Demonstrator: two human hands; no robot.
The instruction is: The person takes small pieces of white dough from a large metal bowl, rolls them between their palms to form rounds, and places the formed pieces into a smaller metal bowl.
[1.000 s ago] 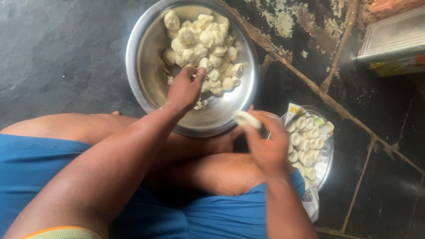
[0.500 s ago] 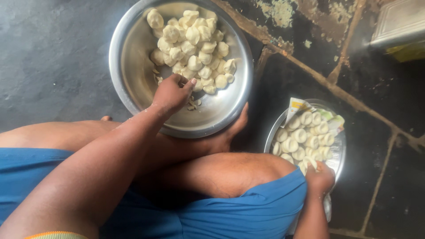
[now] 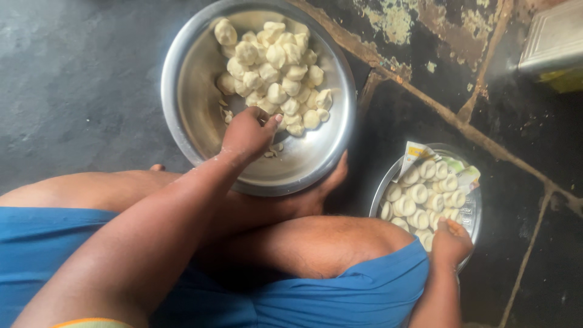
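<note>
Two hands now split: right hand [image 3: 450,242], earlier raised with shaped piece, has dropped onto lined tray [image 3: 473,212], fingers curled, piece apparently set down. Left hand [image 3: 248,132] in steel bowl [image 3: 188,91], pinching at dough lumps [image 3: 276,67] just ahead of fingertips; grip unclear.

Pretty dim down there for you: soft daylight glints off the steel bowl [image 3: 188,91], dark floor [image 3: 67,79] swallows detail, slight blur overall.

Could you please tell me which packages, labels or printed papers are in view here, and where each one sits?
Printed paper sheet: lines the small steel plate at right, under the dough pieces; white with green and yellow patches, crumpled edges.
Box-like package: top right corner on the floor; pale grey ribbed top, yellow side, partly cut off.
</note>
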